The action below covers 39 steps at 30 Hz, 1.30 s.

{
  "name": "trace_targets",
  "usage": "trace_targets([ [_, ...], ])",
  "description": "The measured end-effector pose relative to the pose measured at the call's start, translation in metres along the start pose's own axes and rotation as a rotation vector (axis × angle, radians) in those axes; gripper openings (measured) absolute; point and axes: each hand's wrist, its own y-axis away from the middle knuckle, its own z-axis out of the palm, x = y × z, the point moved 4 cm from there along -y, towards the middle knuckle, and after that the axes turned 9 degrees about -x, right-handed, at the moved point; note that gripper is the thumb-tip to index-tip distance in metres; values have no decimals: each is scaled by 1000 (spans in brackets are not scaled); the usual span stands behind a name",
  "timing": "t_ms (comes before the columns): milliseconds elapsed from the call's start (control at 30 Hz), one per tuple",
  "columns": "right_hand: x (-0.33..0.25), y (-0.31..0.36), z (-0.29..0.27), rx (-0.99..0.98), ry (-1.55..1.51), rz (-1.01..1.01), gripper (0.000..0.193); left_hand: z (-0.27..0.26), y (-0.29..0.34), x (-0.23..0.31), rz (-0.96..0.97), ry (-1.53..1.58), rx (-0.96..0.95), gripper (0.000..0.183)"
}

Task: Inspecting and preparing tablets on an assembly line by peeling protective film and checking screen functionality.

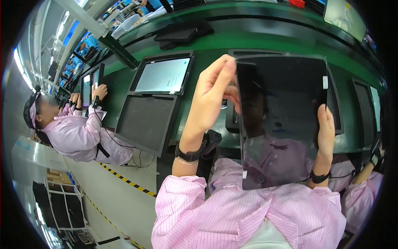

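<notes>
Dark tablet is held up over the near edge of the green bench. Left hand grips its upper left edge; right hand clasps the right edge, fingers hidden behind. Smooth glass, so a slipping grip could drop it onto the bench's edge. Left along the bench: black tray, lit tablet.

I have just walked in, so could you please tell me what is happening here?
A person in a pink striped shirt holds a glossy black rectangular panel, left hand at its upper left corner, right hand at its right edge. On the green tabletop to the left, a tablet with a lit white screen lies in a black tray. A co-worker in pink is at the far left.
</notes>
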Motion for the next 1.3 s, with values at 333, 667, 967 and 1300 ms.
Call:
trace_targets([
  [333, -35, -13, 43, -12, 76, -217, 16, 44, 2, 44, 293, 115, -31, 34],
  [667, -42, -38, 73, -864, -977, -129, 61, 98, 4, 2, 114, -14, -52, 34],
  [967, -43, -44, 69, -1118, -1129, -402, 57, 81, 44, -38, 18, 27, 184, 35],
  [1300, -31, -75, 70, -1267, -1355, -724, 51, 71, 4, -21, 102, -173, 102, 35],
])
